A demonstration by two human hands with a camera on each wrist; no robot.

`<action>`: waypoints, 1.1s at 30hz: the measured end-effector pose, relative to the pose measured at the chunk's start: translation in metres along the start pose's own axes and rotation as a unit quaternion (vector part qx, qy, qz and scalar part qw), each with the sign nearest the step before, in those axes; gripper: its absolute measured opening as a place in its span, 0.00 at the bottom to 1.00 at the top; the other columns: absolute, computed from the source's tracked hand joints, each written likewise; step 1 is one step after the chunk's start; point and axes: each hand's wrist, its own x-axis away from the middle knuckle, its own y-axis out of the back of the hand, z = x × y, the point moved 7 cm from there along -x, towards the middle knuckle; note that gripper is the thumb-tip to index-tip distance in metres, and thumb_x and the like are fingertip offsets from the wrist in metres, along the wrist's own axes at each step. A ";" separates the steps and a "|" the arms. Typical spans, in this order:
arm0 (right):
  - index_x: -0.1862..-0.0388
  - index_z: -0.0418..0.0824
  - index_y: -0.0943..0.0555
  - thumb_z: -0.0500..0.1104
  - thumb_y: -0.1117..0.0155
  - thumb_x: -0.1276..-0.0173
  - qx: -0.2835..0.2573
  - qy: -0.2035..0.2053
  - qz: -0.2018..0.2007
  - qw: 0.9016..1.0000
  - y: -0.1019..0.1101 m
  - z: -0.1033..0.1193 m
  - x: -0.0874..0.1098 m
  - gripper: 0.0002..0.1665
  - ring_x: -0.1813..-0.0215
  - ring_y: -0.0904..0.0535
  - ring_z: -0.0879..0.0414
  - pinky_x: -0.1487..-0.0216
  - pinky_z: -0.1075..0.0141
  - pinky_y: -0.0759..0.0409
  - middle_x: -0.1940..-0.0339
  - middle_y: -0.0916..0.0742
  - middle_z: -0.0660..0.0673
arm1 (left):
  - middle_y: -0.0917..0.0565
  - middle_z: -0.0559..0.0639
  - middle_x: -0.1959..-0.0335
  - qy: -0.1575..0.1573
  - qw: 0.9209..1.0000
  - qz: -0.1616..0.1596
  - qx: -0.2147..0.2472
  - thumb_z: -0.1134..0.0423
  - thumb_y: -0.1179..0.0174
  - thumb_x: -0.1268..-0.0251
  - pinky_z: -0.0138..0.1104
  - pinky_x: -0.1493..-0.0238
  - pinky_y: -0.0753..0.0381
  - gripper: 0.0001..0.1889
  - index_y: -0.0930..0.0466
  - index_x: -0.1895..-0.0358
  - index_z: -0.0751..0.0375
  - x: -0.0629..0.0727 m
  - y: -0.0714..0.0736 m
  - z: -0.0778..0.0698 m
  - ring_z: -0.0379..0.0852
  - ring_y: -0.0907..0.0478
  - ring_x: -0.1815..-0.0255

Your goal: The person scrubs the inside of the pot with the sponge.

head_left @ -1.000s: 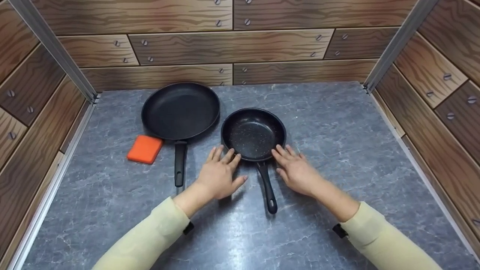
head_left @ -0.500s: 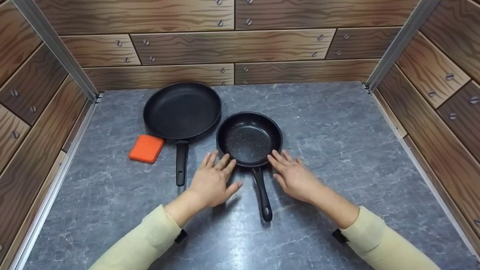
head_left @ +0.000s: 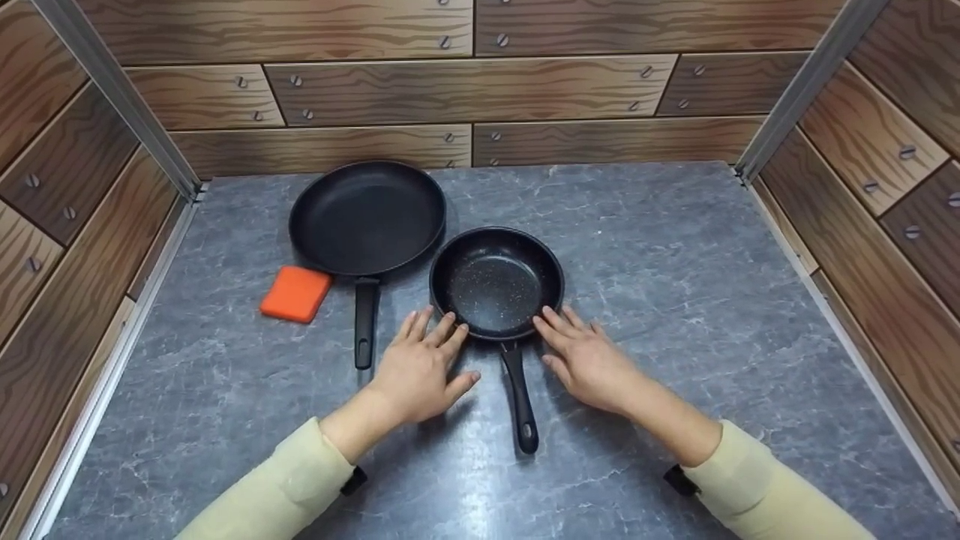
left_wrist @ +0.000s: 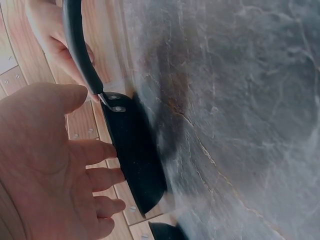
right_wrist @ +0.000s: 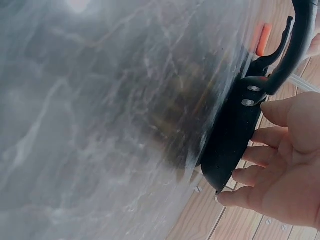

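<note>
A small black speckled frying pan stands upright on the marbled grey table, its handle toward me. My left hand touches the near left of its rim with fingers spread and thumb out to the side. On the near right of the rim, the fingertips of my right hand rest in the same way. Neither hand grips the handle. In the left wrist view, fingers reach the outer wall of the pan. The right wrist view has the fingertips right along the pan's edge.
A larger black frying pan sits behind and to the left, its handle pointing toward me. Beside it lies an orange sponge. Wood-patterned walls and metal corner posts enclose the table at the back and sides.
The small pan has slid toward me and slightly left, with both hands moving along at its rim. The larger pan and sponge stay in place; the view shifts slightly.
</note>
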 end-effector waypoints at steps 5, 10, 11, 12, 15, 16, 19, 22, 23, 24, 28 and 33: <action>0.17 0.35 0.34 0.49 0.39 0.18 -0.047 0.002 -0.041 0.998 0.012 -0.002 -0.001 0.37 0.18 0.41 0.30 0.24 0.32 0.41 0.18 0.32 0.35 | 0.37 0.60 0.17 0.004 1.000 0.002 0.002 0.30 0.56 0.20 0.58 0.18 0.52 0.42 0.35 0.18 0.57 0.002 0.001 0.003 0.68 0.48 0.16; 0.21 0.35 0.29 0.49 0.36 0.19 -0.128 -0.009 -0.089 0.988 0.020 -0.005 0.006 0.35 0.24 0.29 0.34 0.25 0.41 0.33 0.24 0.24 0.34 | 0.37 0.60 0.17 0.002 1.000 -0.001 0.005 0.31 0.54 0.21 0.57 0.18 0.52 0.42 0.35 0.18 0.58 0.002 0.003 0.004 0.68 0.48 0.16; 0.22 0.35 0.27 0.49 0.35 0.20 -0.149 -0.016 -0.095 0.984 0.021 -0.005 0.008 0.34 0.25 0.27 0.35 0.26 0.42 0.31 0.25 0.23 0.35 | 0.37 0.60 0.17 0.000 1.000 -0.002 0.003 0.31 0.55 0.20 0.57 0.18 0.52 0.42 0.35 0.18 0.58 0.002 0.003 0.003 0.68 0.48 0.16; 0.23 0.36 0.26 0.49 0.34 0.20 -0.173 -0.025 -0.097 0.980 0.021 -0.006 0.009 0.33 0.28 0.23 0.37 0.27 0.43 0.28 0.27 0.21 0.35 | 0.37 0.60 0.17 -0.002 1.000 -0.003 0.002 0.31 0.55 0.20 0.57 0.18 0.52 0.42 0.35 0.18 0.58 0.002 0.004 0.003 0.68 0.48 0.16; 0.26 0.34 0.23 0.46 0.33 0.21 -0.258 -0.047 -0.097 0.960 0.020 -0.004 0.010 0.31 0.34 0.17 0.40 0.32 0.48 0.22 0.32 0.16 0.35 | 0.38 0.61 0.17 -0.010 1.000 -0.008 0.004 0.31 0.55 0.20 0.58 0.18 0.51 0.42 0.36 0.17 0.59 0.002 0.007 0.004 0.68 0.48 0.16; 0.26 0.33 0.23 0.45 0.33 0.21 -0.288 -0.055 -0.094 0.952 0.018 -0.004 0.010 0.30 0.35 0.16 0.41 0.34 0.50 0.21 0.34 0.15 0.35 | 0.38 0.61 0.17 -0.012 1.000 -0.011 0.007 0.31 0.55 0.20 0.58 0.18 0.51 0.42 0.37 0.17 0.59 0.002 0.008 0.004 0.67 0.48 0.16; 0.27 0.29 0.24 0.43 0.34 0.21 -0.383 -0.087 -0.069 0.917 0.009 -0.002 0.009 0.29 0.40 0.14 0.41 0.39 0.54 0.16 0.38 0.13 0.33 | 0.39 0.60 0.17 -0.011 0.999 -0.027 0.024 0.32 0.54 0.20 0.57 0.17 0.54 0.42 0.38 0.16 0.58 0.005 0.017 0.010 0.66 0.48 0.15; 0.24 0.26 0.29 0.44 0.37 0.19 -0.469 -0.124 -0.031 0.874 -0.003 0.001 0.010 0.32 0.40 0.14 0.38 0.41 0.53 0.15 0.37 0.15 0.29 | 0.40 0.58 0.16 0.001 0.998 -0.053 0.040 0.33 0.51 0.20 0.56 0.17 0.57 0.41 0.39 0.16 0.56 0.009 0.031 0.022 0.65 0.49 0.15; 0.23 0.26 0.31 0.44 0.38 0.19 -0.496 -0.136 -0.016 0.857 -0.008 0.002 0.011 0.34 0.40 0.14 0.38 0.41 0.52 0.15 0.36 0.16 0.28 | 0.40 0.59 0.16 0.006 0.997 -0.064 0.049 0.34 0.50 0.20 0.56 0.17 0.58 0.41 0.39 0.16 0.57 0.011 0.036 0.028 0.65 0.49 0.15; 0.22 0.25 0.34 0.44 0.39 0.18 -0.522 -0.145 0.000 0.840 -0.012 0.003 0.011 0.35 0.40 0.14 0.37 0.40 0.51 0.16 0.35 0.17 0.26 | 0.40 0.59 0.16 0.012 0.996 -0.074 0.054 0.35 0.49 0.20 0.57 0.17 0.57 0.40 0.38 0.16 0.57 0.013 0.041 0.035 0.65 0.49 0.15; 0.18 0.26 0.40 0.44 0.39 0.18 -0.597 -0.173 0.044 0.782 -0.027 0.008 0.012 0.40 0.43 0.12 0.43 0.39 0.52 0.16 0.36 0.17 0.27 | 0.39 0.60 0.17 0.042 0.988 -0.117 0.088 0.41 0.46 0.19 0.58 0.17 0.54 0.38 0.37 0.17 0.60 0.023 0.059 0.072 0.67 0.46 0.16; 0.16 0.27 0.45 0.43 0.38 0.19 -0.648 -0.187 0.072 0.735 -0.038 0.014 0.010 0.43 0.51 0.11 0.51 0.43 0.53 0.14 0.42 0.13 0.35 | 0.38 0.65 0.18 0.091 0.976 -0.149 0.128 0.45 0.47 0.18 0.58 0.17 0.56 0.37 0.38 0.17 0.64 0.034 0.073 0.127 0.70 0.47 0.17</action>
